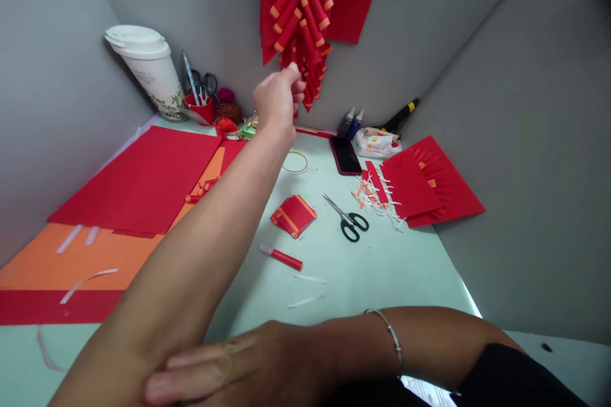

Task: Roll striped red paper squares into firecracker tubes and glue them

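Observation:
My left hand [281, 98] reaches far forward, its fingers curled closed at the lower left edge of a hanging cluster of red paper rolls [310, 19] with orange ends. The fingertips seem to pinch this cluster, though the exact contact is partly hidden. Across the bottom of the view, my right hand [238, 362] lies over my left forearm near the elbow, fingers stretched out and holding nothing. Between the arms and the back wall lie a stack of small red and orange squares [294, 216], black-handled scissors [347, 219] and a red glue tube [282, 257].
Large red sheets [138, 178] and an orange sheet [95, 261] cover the left side. A white cup [147, 73] and a red pen holder [200, 109] stand behind. Right are a phone [346, 156], paper scraps [372, 194] and more red paper [415, 184].

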### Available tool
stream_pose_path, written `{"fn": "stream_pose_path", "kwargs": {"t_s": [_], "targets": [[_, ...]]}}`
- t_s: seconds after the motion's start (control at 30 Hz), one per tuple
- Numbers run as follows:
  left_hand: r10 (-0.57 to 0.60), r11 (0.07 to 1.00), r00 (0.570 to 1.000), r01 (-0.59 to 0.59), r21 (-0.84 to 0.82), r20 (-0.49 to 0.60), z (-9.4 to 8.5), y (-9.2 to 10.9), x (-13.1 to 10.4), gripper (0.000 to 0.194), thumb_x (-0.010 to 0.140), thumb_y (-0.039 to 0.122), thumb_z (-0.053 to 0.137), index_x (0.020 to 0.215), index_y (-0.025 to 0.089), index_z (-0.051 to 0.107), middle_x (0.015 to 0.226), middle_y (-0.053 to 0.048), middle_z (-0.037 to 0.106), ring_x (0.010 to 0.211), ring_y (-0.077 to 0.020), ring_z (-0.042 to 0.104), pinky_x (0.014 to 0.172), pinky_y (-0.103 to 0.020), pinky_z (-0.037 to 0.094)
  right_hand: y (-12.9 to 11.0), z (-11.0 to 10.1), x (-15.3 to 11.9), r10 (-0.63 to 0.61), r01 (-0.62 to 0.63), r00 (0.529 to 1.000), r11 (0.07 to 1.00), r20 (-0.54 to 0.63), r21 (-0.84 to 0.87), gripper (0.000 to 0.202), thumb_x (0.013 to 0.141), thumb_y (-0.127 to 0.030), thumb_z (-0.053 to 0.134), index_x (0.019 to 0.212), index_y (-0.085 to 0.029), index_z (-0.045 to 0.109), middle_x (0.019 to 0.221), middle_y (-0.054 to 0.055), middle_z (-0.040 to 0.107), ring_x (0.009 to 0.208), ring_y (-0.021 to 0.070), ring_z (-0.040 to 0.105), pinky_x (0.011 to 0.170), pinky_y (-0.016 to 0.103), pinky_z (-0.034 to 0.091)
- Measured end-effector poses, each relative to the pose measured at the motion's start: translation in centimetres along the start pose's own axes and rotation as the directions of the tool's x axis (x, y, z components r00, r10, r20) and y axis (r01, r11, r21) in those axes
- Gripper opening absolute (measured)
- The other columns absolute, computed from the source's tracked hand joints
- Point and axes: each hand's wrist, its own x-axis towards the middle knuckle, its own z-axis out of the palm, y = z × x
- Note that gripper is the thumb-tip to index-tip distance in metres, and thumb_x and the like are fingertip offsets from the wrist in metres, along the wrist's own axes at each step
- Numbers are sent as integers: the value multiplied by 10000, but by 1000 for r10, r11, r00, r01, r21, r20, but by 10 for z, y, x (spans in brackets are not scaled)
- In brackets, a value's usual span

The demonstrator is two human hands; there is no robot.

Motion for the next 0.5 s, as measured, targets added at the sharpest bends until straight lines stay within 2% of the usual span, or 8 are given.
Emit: {"fn": "stream_pose_path", "kwargs": {"t_s": [0.03, 0.07, 0.13, 0.17, 0.23, 0.27, 0.33, 0.5], "targets": [[-27, 1000, 1000, 27, -16, 4, -1, -2, -7, 227, 857, 336, 631, 656, 254, 564, 672, 10, 634, 661, -142, 603, 598, -276, 438, 2, 3, -14, -24, 25, 999, 998, -31, 53, 265, 1005, -349, 584, 1163, -176, 707, 1355, 44, 659, 1357, 75, 495, 1105, 125, 339], [-49, 998, 999, 49, -28, 9, -3, -5, -14, 230, 849, 307, 637, 639, 252, 561, 666, 10, 628, 644, -138, 598, 594, -267, 444, 4, 3, -29, 49, -40, 995, 994, -83, 98, 258, 1016, -360, 555, 1084, -176, 723, 1182, 25, 740, 1179, 80, 633, 1000, 117, 438], [-76, 996, 997, 77, -34, 18, -8, -8, -31, 232, 842, 280, 634, 623, 241, 568, 646, 10, 613, 610, -130, 583, 584, -255, 444, 5, -3, -58, 319, -297, 931, 944, -175, 142, 324, 942, -497, 622, 941, -187, 719, 906, 22, 760, 840, 129, 707, 755, 194, 543], [-79, 996, 996, 80, -41, 27, -11, -8, -42, 238, 842, 277, 632, 617, 233, 570, 638, 13, 604, 592, -121, 572, 584, -248, 441, 4, -9, -71, 480, -465, 860, 877, -177, 120, 333, 902, -519, 670, 930, -189, 705, 895, 39, 742, 824, 163, 692, 739, 251, 547], [-61, 997, 991, 65, -37, 115, -16, -8, -67, 245, 835, 257, 645, 604, 218, 575, 624, 18, 597, 572, -108, 542, 589, -242, 424, 2, -24, -90, 732, -732, 666, 679, -146, 63, 464, 794, -576, 769, 1021, -182, 674, 990, 77, 707, 897, 229, 669, 729, 323, 542], [-47, 998, 981, 52, -20, 187, -18, -8, -81, 232, 829, 248, 654, 609, 212, 591, 623, 19, 604, 578, -108, 536, 602, -243, 422, 2, -30, -95, 806, -808, 583, 589, -105, 32, 519, 753, -575, 807, 1054, -179, 658, 1023, 86, 688, 911, 248, 660, 719, 339, 535], [-61, 998, 962, 57, 22, 267, -22, -7, -110, 201, 828, 268, 667, 641, 212, 618, 635, 23, 613, 608, -116, 539, 641, -249, 428, 1, -36, -101, 879, -879, 477, 477, -6, -17, 586, 704, -565, 851, 1076, -167, 635, 1057, 95, 658, 907, 263, 648, 691, 342, 515], [-238, 964, 920, 185, 191, 311, -47, -11, -165, 154, 819, 331, 711, 718, 226, 661, 700, 30, 643, 735, -151, 594, 741, -268, 434, 8, -26, -102, 910, -911, 409, 411, 65, -40, 413, 840, -461, 781, 1080, -166, 620, 1066, 78, 648, 842, 229, 639, 671, 309, 449]]}}
